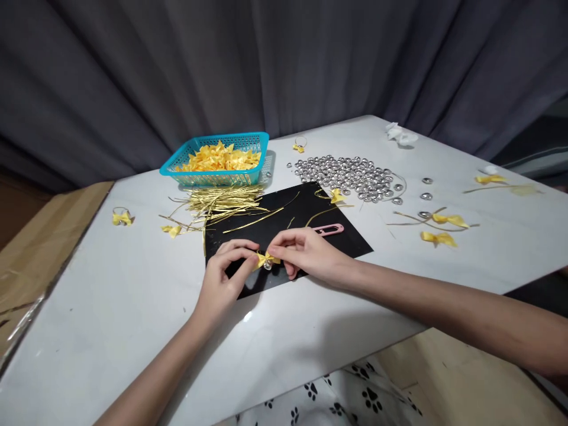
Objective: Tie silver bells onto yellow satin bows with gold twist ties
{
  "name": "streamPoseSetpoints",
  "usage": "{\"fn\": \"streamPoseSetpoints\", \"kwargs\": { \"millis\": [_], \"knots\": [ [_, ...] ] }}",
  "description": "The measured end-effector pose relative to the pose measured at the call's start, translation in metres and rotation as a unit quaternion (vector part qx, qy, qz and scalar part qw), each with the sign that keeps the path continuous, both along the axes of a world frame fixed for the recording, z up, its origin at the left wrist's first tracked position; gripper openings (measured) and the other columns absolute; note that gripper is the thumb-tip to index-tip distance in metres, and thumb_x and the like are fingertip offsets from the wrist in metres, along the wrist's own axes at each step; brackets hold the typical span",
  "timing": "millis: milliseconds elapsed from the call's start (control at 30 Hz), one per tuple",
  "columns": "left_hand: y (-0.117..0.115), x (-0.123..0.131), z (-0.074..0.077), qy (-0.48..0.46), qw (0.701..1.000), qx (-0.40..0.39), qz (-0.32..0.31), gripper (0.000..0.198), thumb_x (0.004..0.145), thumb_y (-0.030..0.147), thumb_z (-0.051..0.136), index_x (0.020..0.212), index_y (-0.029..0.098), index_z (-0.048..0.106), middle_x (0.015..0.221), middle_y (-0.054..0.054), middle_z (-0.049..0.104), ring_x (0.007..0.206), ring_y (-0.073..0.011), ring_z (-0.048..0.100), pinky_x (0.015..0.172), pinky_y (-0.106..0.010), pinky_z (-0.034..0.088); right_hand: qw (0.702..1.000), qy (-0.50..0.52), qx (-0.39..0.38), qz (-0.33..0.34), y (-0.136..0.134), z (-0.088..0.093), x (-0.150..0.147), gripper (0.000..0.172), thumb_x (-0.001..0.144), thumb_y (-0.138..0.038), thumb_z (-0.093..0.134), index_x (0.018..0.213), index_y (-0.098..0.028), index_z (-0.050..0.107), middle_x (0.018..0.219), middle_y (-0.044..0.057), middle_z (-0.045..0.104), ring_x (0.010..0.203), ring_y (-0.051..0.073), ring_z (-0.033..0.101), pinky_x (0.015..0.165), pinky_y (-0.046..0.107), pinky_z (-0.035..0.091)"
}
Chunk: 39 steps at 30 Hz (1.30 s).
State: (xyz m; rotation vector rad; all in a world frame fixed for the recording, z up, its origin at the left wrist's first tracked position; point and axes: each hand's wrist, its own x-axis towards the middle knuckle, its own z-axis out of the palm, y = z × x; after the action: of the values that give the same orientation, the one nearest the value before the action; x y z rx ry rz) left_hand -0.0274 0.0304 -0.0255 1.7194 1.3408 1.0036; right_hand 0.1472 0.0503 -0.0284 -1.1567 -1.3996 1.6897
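Observation:
Between my two hands is a small yellow ribbon bow (262,260) with a silver bell (267,265) at its middle, above the black mat (284,207). My left hand (228,266) pinches the bow's left loop between thumb and fingertips. On its right loop, my right hand (302,251) is closed, thumb against forefinger. Just beyond the right hand lies a pink-handled cutter (329,229), partly covered by that hand. Gold twist ties (224,199) are heaped on the far left part of the mat and the table beside it.
A turquoise basket (164,170) full of yellow bows stands at the back left. Many silver bells (350,174) spread behind the mat. Loose bows (438,238) and ties lie at right; a finished-looking bow with a wire loop (122,218) sits at left. White crumpled tissue (402,136) rests far right.

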Motion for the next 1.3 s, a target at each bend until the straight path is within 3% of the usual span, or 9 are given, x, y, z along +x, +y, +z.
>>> {"fn": "streamPoseSetpoints", "kwargs": {
  "millis": [167,300,533,700,867,933,1067,1167,1300],
  "knots": [
    [-0.001,0.002,-0.001,-0.022,0.999,0.025,0.038,0.021,0.081,0.028,0.054,0.065,0.018,0.064,0.082,-0.006,0.064,0.084,-0.0198,0.056,0.081,-0.033,0.04,0.998,0.048,-0.035,0.001,-0.001,0.0,-0.001,0.013,0.076,-0.023,0.066,0.074,-0.012,0.061,0.057,-0.003,0.06,0.037,0.002,0.045,0.038,0.014,0.043],
    [-0.001,0.003,-0.002,-0.031,0.998,0.011,0.055,0.015,0.075,0.028,0.063,0.065,0.018,0.067,0.083,-0.005,0.064,0.084,-0.0184,0.057,0.081,-0.031,0.04,0.993,0.092,-0.071,0.018,-0.003,0.0,0.0,0.019,0.073,-0.027,0.07,0.078,-0.012,0.061,0.072,0.0,0.066,0.039,0.0,0.047,0.038,0.013,0.044],
    [-0.008,0.008,-0.006,-0.148,0.985,-0.058,0.067,0.014,0.075,0.029,0.065,0.065,0.021,0.071,0.086,-0.002,0.06,0.085,-0.0152,0.056,0.078,-0.026,0.04,0.992,0.095,-0.082,0.03,-0.011,-0.003,-0.008,0.022,0.068,-0.029,0.073,0.073,-0.013,0.058,0.041,-0.009,0.048,0.033,0.002,0.043,0.035,0.013,0.041],
    [-0.013,0.01,-0.006,-0.125,0.989,-0.035,0.066,0.016,0.077,0.027,0.063,0.065,0.021,0.071,0.087,-0.003,0.06,0.087,-0.0159,0.054,0.08,-0.026,0.039,0.993,0.078,-0.083,0.006,-0.015,-0.001,-0.011,0.015,0.074,-0.015,0.061,0.062,-0.014,0.051,0.04,-0.01,0.046,0.031,0.002,0.043,0.034,0.012,0.04],
    [-0.012,0.007,-0.008,-0.13,0.987,-0.03,0.093,0.015,0.078,0.028,0.063,0.067,0.02,0.069,0.087,-0.002,0.06,0.087,-0.0152,0.055,0.078,-0.026,0.04,0.995,0.038,-0.073,0.062,-0.014,0.002,-0.008,0.013,0.071,-0.016,0.063,0.064,-0.014,0.052,0.049,-0.008,0.049,0.032,0.002,0.045,0.032,0.013,0.041],
    [-0.011,0.007,-0.009,-0.137,0.985,-0.034,0.1,0.014,0.078,0.027,0.063,0.067,0.02,0.068,0.087,-0.002,0.06,0.086,-0.0147,0.055,0.078,-0.025,0.04,0.995,0.053,-0.058,0.063,-0.012,0.002,-0.007,0.016,0.073,-0.026,0.065,0.073,-0.014,0.055,0.054,-0.007,0.051,0.034,0.002,0.045,0.033,0.015,0.043],
    [-0.007,0.006,-0.01,-0.135,0.984,-0.039,0.107,0.014,0.077,0.028,0.062,0.066,0.019,0.068,0.085,-0.002,0.06,0.084,-0.015,0.056,0.078,-0.026,0.04,0.998,0.063,0.007,-0.022,-0.007,-0.001,-0.003,0.016,0.081,-0.03,0.057,0.085,-0.015,0.056,0.07,-0.003,0.058,0.038,0.001,0.042,0.037,0.016,0.046],
    [-0.001,0.002,-0.011,-0.076,0.991,-0.026,0.104,0.016,0.076,0.029,0.061,0.066,0.019,0.067,0.085,-0.003,0.063,0.085,-0.0177,0.056,0.079,-0.029,0.04,0.995,-0.07,0.074,0.007,-0.003,-0.002,-0.001,0.014,0.085,-0.026,0.051,0.082,-0.013,0.057,0.073,-0.001,0.061,0.038,0.001,0.042,0.039,0.017,0.044],
    [0.011,-0.009,-0.009,0.088,0.994,0.043,0.054,0.016,0.073,0.028,0.06,0.061,0.02,0.065,0.079,-0.005,0.066,0.082,-0.0211,0.056,0.081,-0.035,0.038,0.961,-0.215,0.173,0.026,0.01,0.003,0.003,0.018,0.086,-0.023,0.049,0.084,-0.011,0.062,0.068,0.001,0.062,0.041,0.004,0.045,0.04,0.018,0.038]
  ]
}}
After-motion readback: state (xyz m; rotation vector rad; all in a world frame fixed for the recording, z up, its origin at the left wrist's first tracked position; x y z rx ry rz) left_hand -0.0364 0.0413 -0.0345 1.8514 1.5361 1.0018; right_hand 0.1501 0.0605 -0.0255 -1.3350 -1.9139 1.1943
